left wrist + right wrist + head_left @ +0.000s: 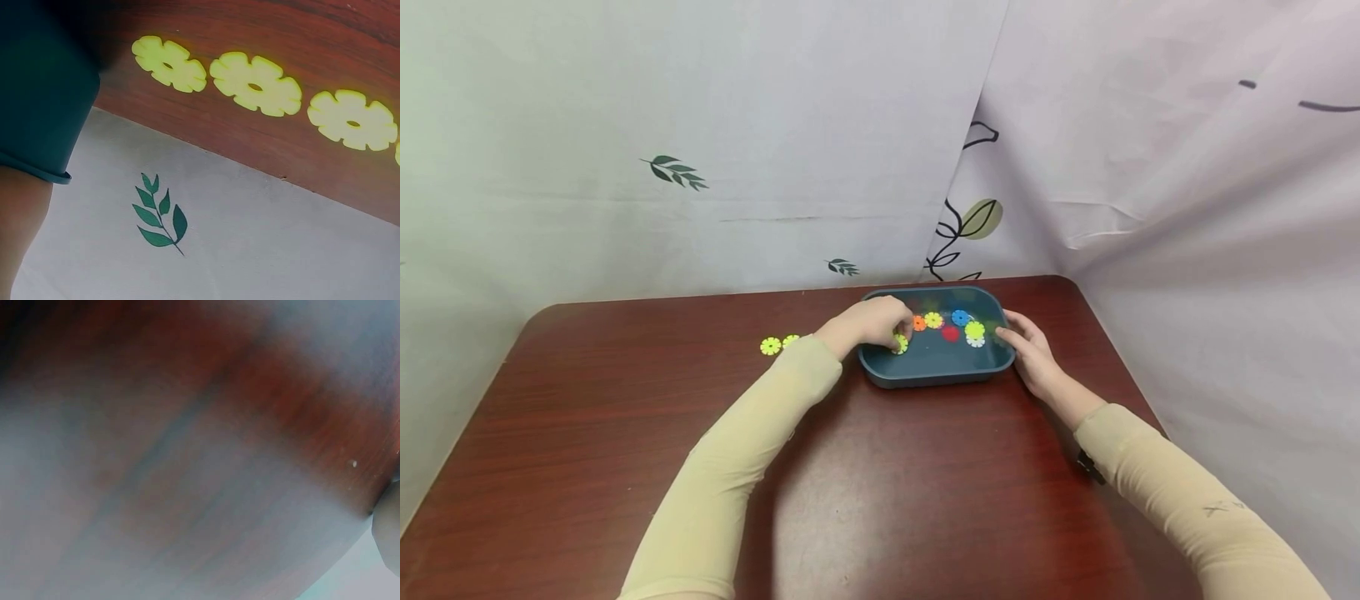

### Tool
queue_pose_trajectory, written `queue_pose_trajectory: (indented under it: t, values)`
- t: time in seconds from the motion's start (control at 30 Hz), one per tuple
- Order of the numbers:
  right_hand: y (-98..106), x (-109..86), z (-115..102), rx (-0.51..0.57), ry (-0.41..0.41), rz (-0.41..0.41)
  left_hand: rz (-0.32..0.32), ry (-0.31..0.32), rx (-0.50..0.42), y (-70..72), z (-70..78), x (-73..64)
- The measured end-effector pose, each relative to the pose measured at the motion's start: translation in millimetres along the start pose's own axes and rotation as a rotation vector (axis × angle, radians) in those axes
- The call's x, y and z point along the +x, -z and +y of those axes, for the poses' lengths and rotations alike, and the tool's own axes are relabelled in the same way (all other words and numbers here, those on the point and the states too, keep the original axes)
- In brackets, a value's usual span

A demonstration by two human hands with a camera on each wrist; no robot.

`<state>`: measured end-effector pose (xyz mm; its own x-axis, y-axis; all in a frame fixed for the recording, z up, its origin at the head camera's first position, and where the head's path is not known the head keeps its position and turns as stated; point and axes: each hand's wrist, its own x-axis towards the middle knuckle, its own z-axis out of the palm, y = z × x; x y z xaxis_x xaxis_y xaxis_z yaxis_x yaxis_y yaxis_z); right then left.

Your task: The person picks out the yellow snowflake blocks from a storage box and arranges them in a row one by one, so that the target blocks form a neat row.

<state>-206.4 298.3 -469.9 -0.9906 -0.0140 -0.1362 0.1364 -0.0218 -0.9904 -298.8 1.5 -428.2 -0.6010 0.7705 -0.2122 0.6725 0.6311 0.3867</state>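
Observation:
In the head view a dark blue-green tray (936, 379) stands near the table's back edge. Reaching over its left side, my left hand (877, 321) pinches a yellow flower-shaped disc (902, 346) low inside the tray. My right hand (1032, 354) grips the tray's right rim, thumb over the edge and fingers outside. Loose in the tray lie an orange disc (919, 323), a red disc (951, 333), a blue disc (960, 317), a white disc (975, 342) and other yellow ones. The left wrist view shows the tray's wall (44, 94) beside a row of yellow discs (275, 87).
Left of the tray, yellow discs (771, 346) lie on the reddish-brown table (625, 400), partly hidden behind the left sleeve. A pale curtain (775, 125) with leaf prints hangs behind the table and along its right side. The right wrist view shows mostly blurred tabletop (300, 400).

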Motion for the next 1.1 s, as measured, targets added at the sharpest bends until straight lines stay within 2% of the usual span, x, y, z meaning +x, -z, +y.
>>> queue_pose_trajectory:
  t: [0.23, 0.47, 0.63, 0.8, 1.0, 1.1]
  values:
    - [-0.8, 1.1, -1.1, -0.015, 0.002, 0.002, 0.015, -0.035, -0.042, -1.4, 2.9, -0.6]
    - [-0.6, 1.9, -0.1, -0.017, -0.003, -0.002, 0.048, -0.086, -0.145, -1.3, 2.1, -1.9]
    - [0.6, 2.8, 0.2, -0.026, 0.001, -0.001, 0.129, -0.104, -0.227, 4.7, 1.4, -4.2]
    - [2.2, 3.6, -0.1, -0.031, -0.001, 0.005, 0.215, -0.069, -0.285, 13.4, 0.8, -11.9]
    - [2.2, 3.4, -0.5, -0.035, -0.015, 0.004, 0.314, -0.055, -0.330, 18.0, -10.4, -20.3]
    - [1.9, 4.0, -0.9, -0.042, -0.015, 0.006, 0.343, -0.025, -0.349, 20.2, -14.7, -25.8]
